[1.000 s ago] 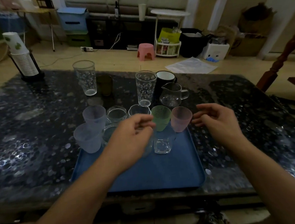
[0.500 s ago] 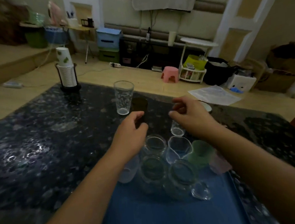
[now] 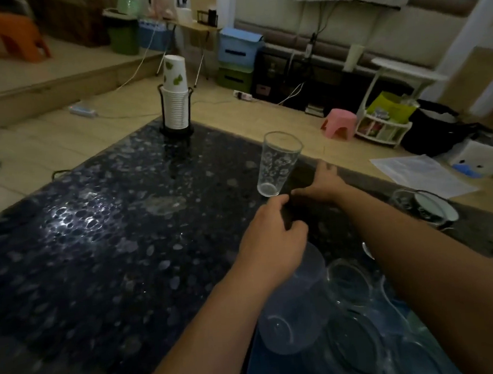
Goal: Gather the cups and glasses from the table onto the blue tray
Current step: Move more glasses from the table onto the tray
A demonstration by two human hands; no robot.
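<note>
Reaching step: both hands are stretched to the far side of the table, so I judge the step is to fetch the pieces not yet on the tray.
Next move: it calls for a firm hold low on the tall glass, then a lift straight up and a way back over the crowded tray without knocking the rims there.
Left hand fingers [image 3: 297,230]: half curled, with the thumb apart from them; they grasp nothing, and the thumb tip is just beside the foot of the glass, not clearly touching.
Left hand [image 3: 273,240]: hovers above the dark table top, near the far end of the tray.
Right hand fingers [image 3: 327,167]: stretched forward, thumb pointing to the left. Something dark seems to sit under the palm, but the light is too weak; I cannot tell if they grip anything.
Right hand [image 3: 323,183]: just right of the glass.
Tall patterned glass [image 3: 280,162]: upright on the table, between the two thumbs and apart from the tray.
Black mug [image 3: 431,209]: on the table at the right, not gathered.
Blue tray [image 3: 254,363]: at the near edge, already carrying a frosted cup [image 3: 293,316] and several clear glasses [image 3: 350,282], standing close together.
Table [image 3: 111,241]: dark, speckled and shiny.
</note>
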